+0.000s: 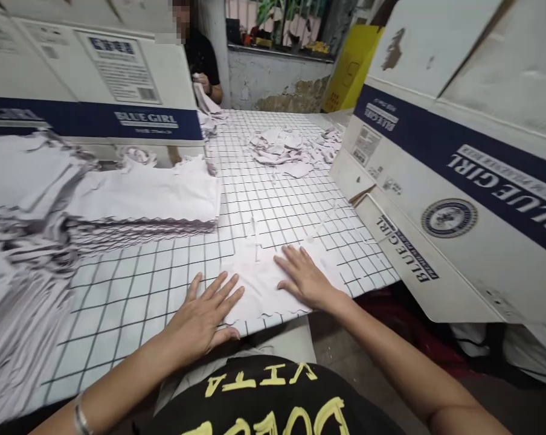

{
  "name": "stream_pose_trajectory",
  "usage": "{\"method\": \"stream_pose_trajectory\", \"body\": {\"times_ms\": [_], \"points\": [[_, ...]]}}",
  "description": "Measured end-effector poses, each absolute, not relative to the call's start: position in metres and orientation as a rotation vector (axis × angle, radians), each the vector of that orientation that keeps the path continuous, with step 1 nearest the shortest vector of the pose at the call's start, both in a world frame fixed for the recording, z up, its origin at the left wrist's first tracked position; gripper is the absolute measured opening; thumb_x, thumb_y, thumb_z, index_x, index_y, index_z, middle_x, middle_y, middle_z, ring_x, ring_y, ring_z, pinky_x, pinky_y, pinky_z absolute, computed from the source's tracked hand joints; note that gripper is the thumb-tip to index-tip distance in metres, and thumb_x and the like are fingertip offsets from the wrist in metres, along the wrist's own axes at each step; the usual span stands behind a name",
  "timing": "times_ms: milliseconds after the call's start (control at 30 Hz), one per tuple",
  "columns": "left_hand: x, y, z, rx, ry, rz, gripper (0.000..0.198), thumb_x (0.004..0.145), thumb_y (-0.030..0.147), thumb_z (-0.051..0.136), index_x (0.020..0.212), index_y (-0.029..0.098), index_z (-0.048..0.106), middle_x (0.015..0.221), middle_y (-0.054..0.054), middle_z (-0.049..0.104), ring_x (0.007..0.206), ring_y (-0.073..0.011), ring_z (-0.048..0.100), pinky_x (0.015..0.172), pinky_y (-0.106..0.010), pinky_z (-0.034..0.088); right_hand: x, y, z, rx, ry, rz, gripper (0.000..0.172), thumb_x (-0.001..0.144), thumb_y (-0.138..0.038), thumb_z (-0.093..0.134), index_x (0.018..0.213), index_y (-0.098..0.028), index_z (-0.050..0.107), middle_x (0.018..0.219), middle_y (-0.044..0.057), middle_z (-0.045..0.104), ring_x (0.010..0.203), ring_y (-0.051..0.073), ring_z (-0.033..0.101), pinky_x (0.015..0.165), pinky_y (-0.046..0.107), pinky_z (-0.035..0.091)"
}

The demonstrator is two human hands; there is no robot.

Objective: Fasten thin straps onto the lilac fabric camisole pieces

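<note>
A small white camisole (259, 284) with thin straps lies flat on the checked tablecloth (155, 284), close to the table's near edge. My left hand (205, 311) rests palm down at its left side, fingers spread, the fingertips at the fabric's edge. Flat on the right part of the garment lies my right hand (304, 278), its fingers stretched out and slightly apart. Neither hand grips anything. To the left stands a neat stack of white camisoles (141, 199) with wavy hems.
More white garments (19, 338) are piled along the left edge. Large Blue Girl cartons stand at the back left (137, 78) and right (436, 181). Loose white garments (286, 148) lie farther back. A person (203, 66) beyond the left carton holds white fabric.
</note>
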State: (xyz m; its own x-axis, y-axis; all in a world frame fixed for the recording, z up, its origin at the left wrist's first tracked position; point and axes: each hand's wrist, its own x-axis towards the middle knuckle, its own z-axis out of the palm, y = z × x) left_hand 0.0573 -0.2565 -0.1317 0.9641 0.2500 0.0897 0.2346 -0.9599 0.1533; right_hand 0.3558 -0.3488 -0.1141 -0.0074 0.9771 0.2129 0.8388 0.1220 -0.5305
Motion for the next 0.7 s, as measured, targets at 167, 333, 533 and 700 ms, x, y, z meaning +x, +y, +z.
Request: {"method": "stream_pose_trajectory", "body": {"times_ms": [167, 333, 533, 700], "points": [[0.141, -0.269, -0.102, 2.826, 0.008, 0.311, 0.060, 0.095, 0.053, 0.038, 0.146, 0.023, 0.036, 0.148, -0.010, 0.042, 0.137, -0.0286, 0.035, 0.113, -0.052, 0.019, 0.438, -0.348, -0.108, -2.034, -1.056, -0.019, 0.024, 0.091, -0.034, 0.048, 0.101, -0.019, 0.063, 0.107, 0.010, 0.065, 0.098, 0.021, 0.059, 0.090, 0.036, 0.045], [0.256, -0.256, -0.086, 2.560, 0.240, 0.513, 0.034, 0.097, 0.030, 0.037, 0.097, 0.014, 0.067, 0.097, -0.012, 0.068, 0.092, -0.0217, 0.061, 0.081, -0.036, 0.048, 0.518, -0.306, -0.097, -2.307, -0.678, 0.333, 0.024, 0.074, -0.037, 0.069, 0.064, -0.018, 0.058, 0.066, 0.003, 0.062, 0.069, 0.018, 0.057, 0.066, 0.028, 0.041], [0.282, -0.286, -0.120, 2.687, -0.268, 0.142, 0.063, 0.092, 0.060, 0.038, 0.135, 0.017, 0.050, 0.145, -0.015, 0.045, 0.135, -0.0337, 0.037, 0.109, -0.056, 0.025, 0.522, -0.248, -0.109, -2.046, -0.541, 0.817, 0.020, 0.069, -0.016, 0.073, 0.064, -0.016, 0.054, 0.057, 0.001, 0.057, 0.047, 0.008, 0.042, 0.043, 0.020, 0.031], [0.265, -0.306, -0.141, 2.656, -0.372, -0.039, 0.080, 0.090, 0.069, 0.026, 0.151, 0.017, 0.023, 0.158, -0.012, 0.017, 0.147, -0.0297, 0.008, 0.116, -0.057, 0.001, 0.547, -0.213, -0.077, -1.759, -0.451, 1.031, 0.014, 0.087, -0.012, 0.056, 0.075, -0.015, 0.051, 0.060, 0.000, 0.057, 0.039, 0.003, 0.032, 0.035, 0.015, 0.027]]}}
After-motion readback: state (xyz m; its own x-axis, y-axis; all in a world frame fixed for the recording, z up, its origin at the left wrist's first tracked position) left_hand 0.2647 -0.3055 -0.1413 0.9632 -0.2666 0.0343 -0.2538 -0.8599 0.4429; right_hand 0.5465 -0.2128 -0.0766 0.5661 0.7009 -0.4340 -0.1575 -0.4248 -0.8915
